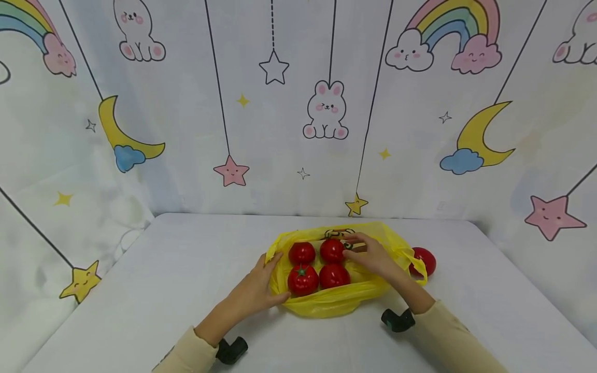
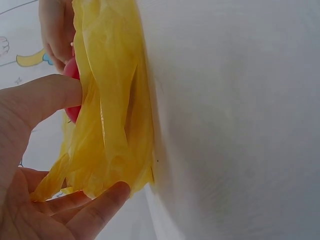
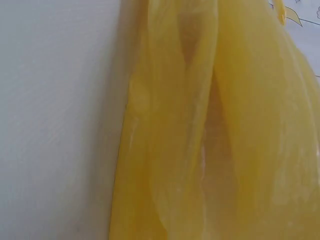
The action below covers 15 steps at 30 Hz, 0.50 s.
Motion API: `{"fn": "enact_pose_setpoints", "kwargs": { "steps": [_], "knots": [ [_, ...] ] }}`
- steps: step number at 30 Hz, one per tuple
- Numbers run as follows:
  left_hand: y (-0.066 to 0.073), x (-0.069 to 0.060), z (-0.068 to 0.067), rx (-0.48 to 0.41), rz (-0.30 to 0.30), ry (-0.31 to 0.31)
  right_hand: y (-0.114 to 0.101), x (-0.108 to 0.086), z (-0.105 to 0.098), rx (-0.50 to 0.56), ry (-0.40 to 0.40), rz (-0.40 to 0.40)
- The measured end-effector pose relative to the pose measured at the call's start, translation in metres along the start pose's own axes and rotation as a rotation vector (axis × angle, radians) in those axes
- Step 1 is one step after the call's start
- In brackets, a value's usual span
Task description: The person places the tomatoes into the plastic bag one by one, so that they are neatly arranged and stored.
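A yellow plastic bag (image 1: pixel 326 305) lies mouth-up on the white table with several red tomatoes (image 1: pixel 302 280) inside; the front left one shows a green stem. My left hand (image 1: pixel 254 287) holds the bag's left side, thumb in front and fingers behind. In the left wrist view, thumb and fingers of the left hand (image 2: pixel 47 150) span the bag's crumpled yellow film (image 2: pixel 112 100). Inside the mouth, my right hand (image 1: pixel 373 256) has its fingertips at the right side of the back right tomato (image 1: pixel 332 250). Only yellow film (image 3: pixel 175 125) and table appear in the right wrist view.
Another red tomato (image 1: pixel 425 261) sits on the table right of the bag, partly behind a bag handle. The white table (image 1: pixel 196 248) meets a patterned cloth backdrop (image 1: pixel 280 129). Black wrist devices (image 1: pixel 398 320) hang below both forearms.
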<state>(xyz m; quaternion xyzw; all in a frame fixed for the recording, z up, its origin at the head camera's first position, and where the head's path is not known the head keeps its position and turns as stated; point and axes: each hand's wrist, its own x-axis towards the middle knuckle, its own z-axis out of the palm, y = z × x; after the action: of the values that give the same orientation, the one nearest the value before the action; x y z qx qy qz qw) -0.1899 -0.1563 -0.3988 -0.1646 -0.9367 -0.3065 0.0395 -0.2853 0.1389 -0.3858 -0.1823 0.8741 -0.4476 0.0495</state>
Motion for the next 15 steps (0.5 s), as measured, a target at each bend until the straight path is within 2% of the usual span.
{"fn": "enact_pose_setpoints", "kwargs": {
  "steps": [10,15],
  "knots": [
    [0.002,0.0,0.0,-0.006,0.003,-0.002,0.0,-0.018,-0.018,0.004,0.047,-0.036],
    [0.001,0.0,0.001,-0.002,0.008,0.002,-0.002,-0.026,-0.032,-0.002,0.1,-0.048]
  ]
}}
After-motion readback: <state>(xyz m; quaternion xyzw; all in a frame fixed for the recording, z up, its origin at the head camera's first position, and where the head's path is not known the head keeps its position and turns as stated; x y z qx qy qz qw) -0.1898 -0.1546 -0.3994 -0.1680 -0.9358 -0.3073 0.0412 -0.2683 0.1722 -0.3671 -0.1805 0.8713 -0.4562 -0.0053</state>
